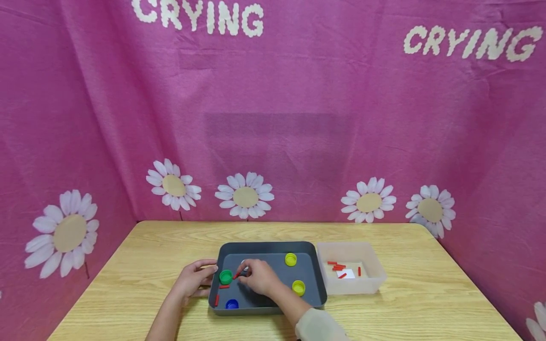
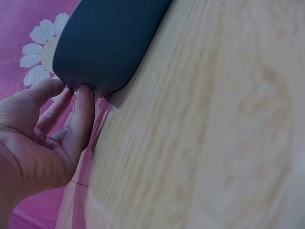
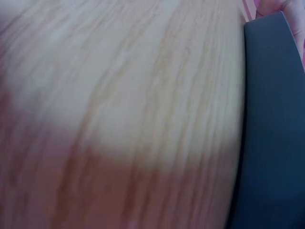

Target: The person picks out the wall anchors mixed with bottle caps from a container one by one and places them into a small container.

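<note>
A dark grey tray (image 1: pixel 273 246) sits on the table with coloured bottle caps inside. My left hand (image 1: pixel 194 280) is at the tray's left end, its fingertips touching the outer wall; in the left wrist view the hand (image 2: pixel 52 131) has its fingers extended to the tray's corner. Over the tray, my right hand (image 1: pixel 260 277) pinches a small red stick (image 1: pixel 236 275) between thumb and fingertips, just right of a green cap (image 1: pixel 225 277). A pale round piece (image 1: pixel 244 264) shows partly behind that hand. Two more red sticks lie nearby, one (image 1: pixel 224 286) below the green cap and another (image 1: pixel 216 300) by the left wall.
A blue cap (image 1: pixel 232 304) lies at the tray's near side. Two yellow caps, one far (image 1: pixel 291 259) and one near (image 1: pixel 298 288), are on its right. Against the tray's right end stands a translucent box (image 1: pixel 375 284) holding several red sticks and a white paper piece (image 1: pixel 346 273).
</note>
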Available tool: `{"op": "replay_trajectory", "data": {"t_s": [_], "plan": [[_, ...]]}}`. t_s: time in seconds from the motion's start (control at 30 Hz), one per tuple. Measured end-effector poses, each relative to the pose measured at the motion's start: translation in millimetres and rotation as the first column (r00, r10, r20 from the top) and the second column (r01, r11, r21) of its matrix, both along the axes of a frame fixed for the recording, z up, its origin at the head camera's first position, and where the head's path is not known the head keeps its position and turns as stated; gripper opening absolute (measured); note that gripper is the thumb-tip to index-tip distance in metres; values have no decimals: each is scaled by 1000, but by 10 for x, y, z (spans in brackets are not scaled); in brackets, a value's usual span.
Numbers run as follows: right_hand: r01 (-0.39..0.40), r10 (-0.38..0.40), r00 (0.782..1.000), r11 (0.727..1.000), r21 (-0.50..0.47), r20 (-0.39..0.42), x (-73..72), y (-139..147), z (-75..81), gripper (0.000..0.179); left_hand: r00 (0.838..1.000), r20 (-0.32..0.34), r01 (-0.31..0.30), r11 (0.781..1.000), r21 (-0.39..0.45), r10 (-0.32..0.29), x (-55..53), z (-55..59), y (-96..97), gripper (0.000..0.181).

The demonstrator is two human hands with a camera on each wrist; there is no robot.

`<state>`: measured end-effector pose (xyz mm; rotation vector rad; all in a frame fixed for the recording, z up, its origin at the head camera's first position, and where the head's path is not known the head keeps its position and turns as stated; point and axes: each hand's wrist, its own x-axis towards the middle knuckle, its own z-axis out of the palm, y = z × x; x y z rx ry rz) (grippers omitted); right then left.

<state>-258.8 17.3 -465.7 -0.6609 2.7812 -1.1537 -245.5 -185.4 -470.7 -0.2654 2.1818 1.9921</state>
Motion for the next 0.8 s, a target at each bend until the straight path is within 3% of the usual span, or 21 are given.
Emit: {"op": "replay_trajectory", "data": {"t_s": [0.53, 0.8], "plan": [[26, -28, 1000, 982, 190, 9, -5, -44, 10, 21, 1000, -3, 20, 1000, 1, -20, 1, 7, 1, 42], [29, -25, 999, 979, 202, -22, 1, -62, 5, 6, 1000, -1, 3, 1000, -12, -3, -7, -3, 4, 40]]}}
